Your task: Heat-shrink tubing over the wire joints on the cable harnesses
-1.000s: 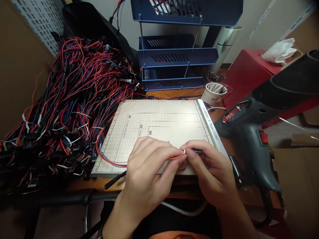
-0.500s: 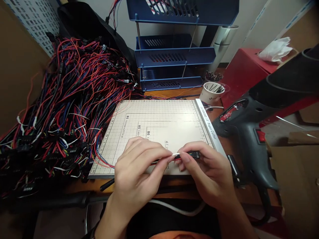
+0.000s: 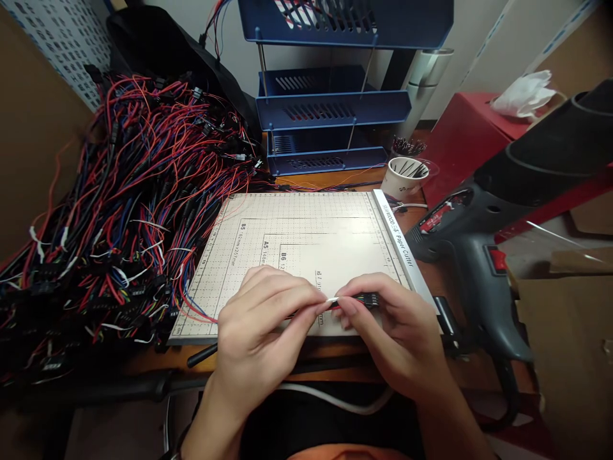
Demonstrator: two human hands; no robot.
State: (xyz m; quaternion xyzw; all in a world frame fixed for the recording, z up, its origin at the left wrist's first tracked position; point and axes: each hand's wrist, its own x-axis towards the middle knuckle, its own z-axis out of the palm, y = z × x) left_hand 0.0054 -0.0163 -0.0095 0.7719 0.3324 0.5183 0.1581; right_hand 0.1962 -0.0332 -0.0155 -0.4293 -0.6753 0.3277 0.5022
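Over the near edge of a beige paper cutter board [image 3: 306, 230], my left hand [image 3: 261, 332] and my right hand [image 3: 397, 332] meet fingertip to fingertip. Between them runs a thin red and black wire with a small white sleeve [image 3: 332, 299] and a black connector [image 3: 368, 298] at its end. My left fingers pinch the wire just left of the sleeve. My right fingers pinch the connector end. The wire trails left under my left hand toward the big wire heap.
A large tangle of red, black and blue wires [image 3: 119, 198] fills the left side. Behind stand blue stacked paper trays [image 3: 330, 108] and a white cup [image 3: 405, 177]. A dark heat gun [image 3: 483, 255] lies at the right, beside a red box [image 3: 474, 140].
The hands have shifted slightly left and the black connector has come into view beyond my right fingertips. The white sleeve sits a little further left along the wire.
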